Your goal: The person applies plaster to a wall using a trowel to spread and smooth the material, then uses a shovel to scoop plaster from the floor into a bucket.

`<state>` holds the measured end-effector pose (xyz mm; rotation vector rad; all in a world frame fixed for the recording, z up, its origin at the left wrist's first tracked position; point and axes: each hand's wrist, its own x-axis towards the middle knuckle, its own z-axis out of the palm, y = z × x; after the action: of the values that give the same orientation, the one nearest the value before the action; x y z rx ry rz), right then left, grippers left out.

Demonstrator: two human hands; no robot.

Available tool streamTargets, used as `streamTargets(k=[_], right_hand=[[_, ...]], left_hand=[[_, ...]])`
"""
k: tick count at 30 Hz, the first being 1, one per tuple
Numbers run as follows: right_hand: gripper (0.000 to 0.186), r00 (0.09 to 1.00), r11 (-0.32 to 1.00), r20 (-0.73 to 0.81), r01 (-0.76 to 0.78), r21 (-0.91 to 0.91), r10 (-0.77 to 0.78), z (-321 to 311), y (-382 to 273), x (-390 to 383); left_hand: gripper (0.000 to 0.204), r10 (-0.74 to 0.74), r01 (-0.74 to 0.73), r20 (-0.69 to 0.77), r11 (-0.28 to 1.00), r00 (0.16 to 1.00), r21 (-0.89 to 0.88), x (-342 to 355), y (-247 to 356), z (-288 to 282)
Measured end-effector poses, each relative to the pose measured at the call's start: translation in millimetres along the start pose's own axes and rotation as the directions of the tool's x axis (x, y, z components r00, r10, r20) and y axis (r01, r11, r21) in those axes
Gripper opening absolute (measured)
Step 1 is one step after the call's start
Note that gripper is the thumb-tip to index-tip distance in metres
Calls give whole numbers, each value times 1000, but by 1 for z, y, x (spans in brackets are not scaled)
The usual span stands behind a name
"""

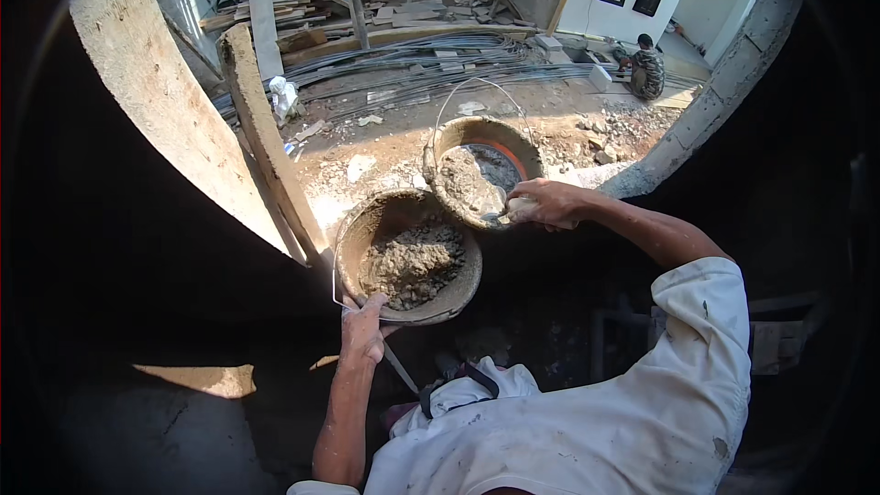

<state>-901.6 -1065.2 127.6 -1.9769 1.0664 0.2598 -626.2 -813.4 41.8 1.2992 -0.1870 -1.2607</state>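
My left hand is closed on the near rim of a mortar-caked bucket. Lumpy grey mortar lies inside it, and its wire handle hangs down at the left. Just beyond, touching or nearly so, stands a second bucket with its wire handle raised. Wet mortar and a patch of orange inner wall show in it. My right hand is closed at this bucket's near right rim, round the pale handle of what looks like a trowel. Its blade is mostly hidden in the mortar.
A rough wall opening frames the view, with a wooden post at its left. Outside lie long steel bars, stacked timber and rubble. Another person crouches at the far right beside pale blocks.
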Motion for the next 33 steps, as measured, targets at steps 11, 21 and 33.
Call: streamTargets(k=[11,21,33], right_hand=[[48,993,943,-111,13,332,26,17,15,-26],[49,917,956,-399,138,259,-24,16,-20,-77],[40,749,680,-388,113,-724,-538,54,-59,-63]], left_hand=[[66,-1,1,-15,1000,1000,-3,2,-2,-5],[48,-70,69,-43,998,997,-6,11,2,-16],[54,-133,131,-39,990,990,-54,15,4,-20]])
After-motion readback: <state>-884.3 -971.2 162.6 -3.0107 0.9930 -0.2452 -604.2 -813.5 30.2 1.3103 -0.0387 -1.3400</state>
